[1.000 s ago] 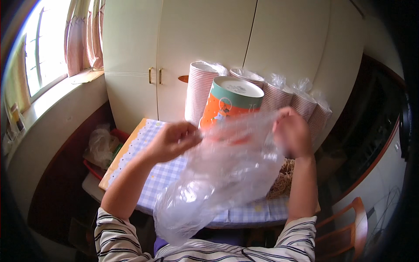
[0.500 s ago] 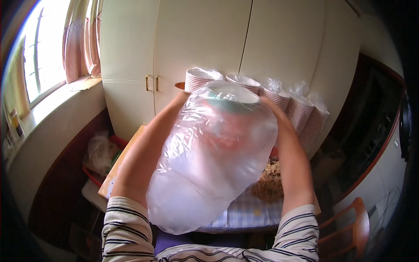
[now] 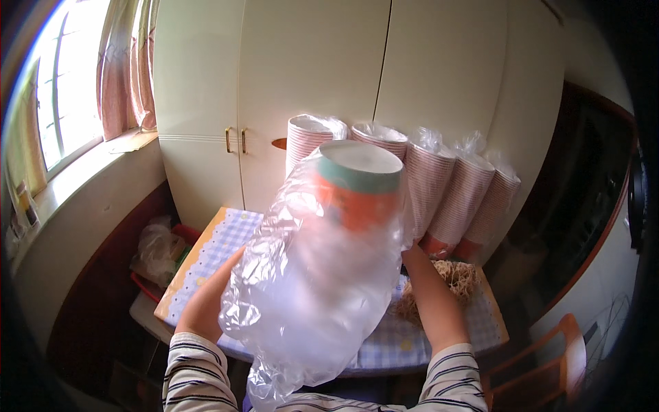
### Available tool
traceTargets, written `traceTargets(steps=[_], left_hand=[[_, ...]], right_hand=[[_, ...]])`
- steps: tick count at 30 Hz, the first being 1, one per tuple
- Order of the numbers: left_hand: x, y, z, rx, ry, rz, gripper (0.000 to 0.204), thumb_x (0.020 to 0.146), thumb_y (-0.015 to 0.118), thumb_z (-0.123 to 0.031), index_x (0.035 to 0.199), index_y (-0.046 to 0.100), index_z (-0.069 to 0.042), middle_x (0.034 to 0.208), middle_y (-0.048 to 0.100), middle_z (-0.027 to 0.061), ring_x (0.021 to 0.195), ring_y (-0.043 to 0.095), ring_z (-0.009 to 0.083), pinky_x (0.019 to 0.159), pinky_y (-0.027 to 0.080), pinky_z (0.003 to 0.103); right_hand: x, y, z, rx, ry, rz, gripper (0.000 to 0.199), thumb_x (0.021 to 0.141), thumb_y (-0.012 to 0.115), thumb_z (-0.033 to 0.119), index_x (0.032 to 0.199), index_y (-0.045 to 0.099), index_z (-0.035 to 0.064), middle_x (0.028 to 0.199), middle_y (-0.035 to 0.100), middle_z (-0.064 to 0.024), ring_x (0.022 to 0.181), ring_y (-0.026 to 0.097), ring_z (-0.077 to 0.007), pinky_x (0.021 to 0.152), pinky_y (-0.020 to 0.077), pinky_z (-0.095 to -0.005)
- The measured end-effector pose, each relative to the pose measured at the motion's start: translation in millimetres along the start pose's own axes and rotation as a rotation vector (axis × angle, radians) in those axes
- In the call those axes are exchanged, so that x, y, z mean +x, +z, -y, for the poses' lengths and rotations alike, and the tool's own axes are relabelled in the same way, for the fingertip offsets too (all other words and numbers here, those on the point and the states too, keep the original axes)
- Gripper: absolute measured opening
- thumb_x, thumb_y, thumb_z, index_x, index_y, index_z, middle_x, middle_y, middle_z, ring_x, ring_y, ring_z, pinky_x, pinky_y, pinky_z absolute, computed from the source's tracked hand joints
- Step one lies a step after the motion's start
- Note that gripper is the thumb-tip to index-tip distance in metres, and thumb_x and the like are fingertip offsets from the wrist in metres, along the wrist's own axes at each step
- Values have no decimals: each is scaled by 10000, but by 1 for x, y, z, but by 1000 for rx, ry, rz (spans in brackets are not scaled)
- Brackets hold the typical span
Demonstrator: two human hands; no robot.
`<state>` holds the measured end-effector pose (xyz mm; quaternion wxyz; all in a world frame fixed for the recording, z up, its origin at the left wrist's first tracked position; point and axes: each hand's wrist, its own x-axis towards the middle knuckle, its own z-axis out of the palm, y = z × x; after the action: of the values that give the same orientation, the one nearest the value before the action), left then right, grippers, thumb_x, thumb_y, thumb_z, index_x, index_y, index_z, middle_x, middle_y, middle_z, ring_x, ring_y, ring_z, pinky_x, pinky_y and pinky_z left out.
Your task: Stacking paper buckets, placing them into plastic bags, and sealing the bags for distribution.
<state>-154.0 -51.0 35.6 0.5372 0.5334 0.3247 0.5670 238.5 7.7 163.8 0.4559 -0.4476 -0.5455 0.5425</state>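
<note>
A large clear plastic bag (image 3: pixel 309 302) hangs in front of me, crinkled and bunched toward its bottom. At its upper end stands a paper cup or bowl stack (image 3: pixel 360 199), with a white top piece, a green band and an orange-red part below. The top pokes out of the bag or presses against it; I cannot tell which. My left forearm (image 3: pixel 211 292) passes behind the bag's left side, hiding that hand. At the right edge of the bag my right hand (image 3: pixel 410 253) shows only at the wrist, its fingers hidden by plastic.
Several tall stacks of paper cups (image 3: pixel 429 182) in clear bags stand along the table's back, before a cream cabinet (image 3: pixel 309 62). Brown shredded filler (image 3: pixel 456 278) lies on the checked tablecloth (image 3: pixel 226 240). An orange wooden chair (image 3: pixel 570 350) is at right; a red crate (image 3: pixel 189 233) at left.
Both arms have come down and closer to me from the bag's upper end. The bag has slid lower, and the green and orange cup stack now shows more clearly.
</note>
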Motion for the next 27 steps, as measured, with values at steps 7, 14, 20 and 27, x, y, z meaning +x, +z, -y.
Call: traceTargets(steps=[7,14,20,27], left_hand=[[25,21,18,21,-55,-50,192,796,605,-39,983,637,-4,844,640,64,645,586,118,571,472,234],[42,53,37,52,-82,-92,203,792,599,-31,990,631,-3,844,639,65,647,586,123,578,475,236],[18,27,70,73,-126,-126,213,788,594,-24,997,626,-2,845,637,65,648,586,127,584,477,237],[-16,17,123,111,-155,-159,224,783,588,-16,1005,621,-2,845,636,66,650,586,132,591,480,239]], right_hand=[[-24,-17,-47,125,96,-58,195,841,574,265,918,607,88,799,621,-19,623,560,-128,517,459,-279],[-10,-48,-70,293,213,41,162,841,581,281,926,585,144,763,599,6,588,534,-118,513,441,-285],[-38,-38,-62,493,121,69,121,810,609,257,870,586,155,699,572,16,565,510,-109,481,384,-254],[-32,-42,-85,461,143,-15,77,761,605,186,783,581,116,643,553,-13,524,489,-118,451,361,-251]])
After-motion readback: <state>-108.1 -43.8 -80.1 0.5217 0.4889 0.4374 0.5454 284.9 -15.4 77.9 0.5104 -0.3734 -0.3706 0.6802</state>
